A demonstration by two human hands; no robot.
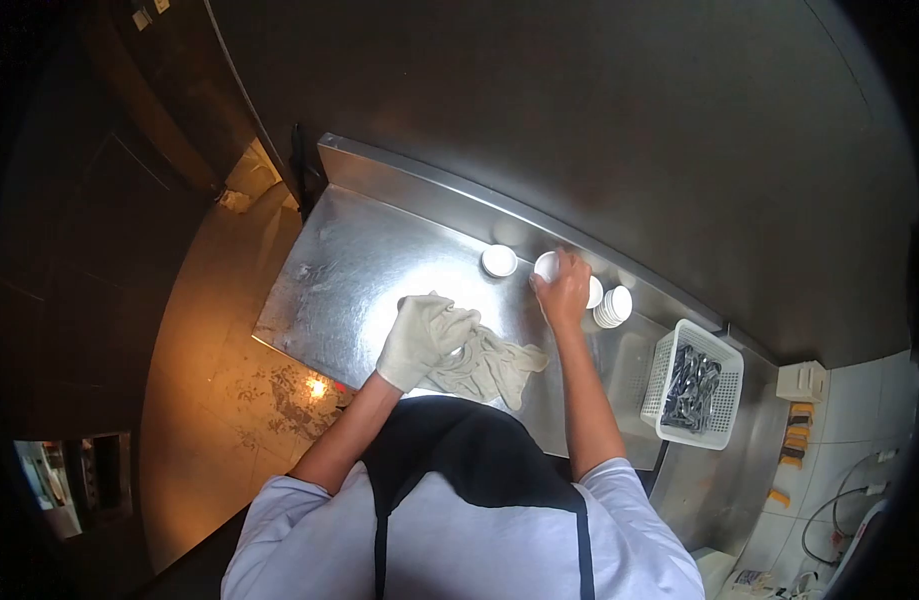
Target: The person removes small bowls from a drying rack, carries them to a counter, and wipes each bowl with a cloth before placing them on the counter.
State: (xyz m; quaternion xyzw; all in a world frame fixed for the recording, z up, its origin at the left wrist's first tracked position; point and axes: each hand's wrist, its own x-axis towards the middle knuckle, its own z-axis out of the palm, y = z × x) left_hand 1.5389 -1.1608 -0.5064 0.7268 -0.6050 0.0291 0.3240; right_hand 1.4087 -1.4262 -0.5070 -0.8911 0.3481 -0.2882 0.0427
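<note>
My left hand (419,335), in a pale fabric glove, is closed on a light grey-beige cloth (499,367). The cloth hangs loosely and spreads over the steel counter (324,270). Toward the back edge, my bare right hand (567,288) has its fingers wrapped round a small white bowl (546,264). Left of that hand stands another white bowl (499,260). Just to its right are a partly hidden white bowl (594,291) and a stack of white bowls (614,306). My left fingertips are partly lost against the similar-coloured cloth.
A white perforated basket (727,395) holding dark and shiny cutlery (691,385) stands on the right. A raised steel lip (449,190) runs along the back, against a dark wall (599,110). Beyond the counter's left edge lies a tan floor (204,370).
</note>
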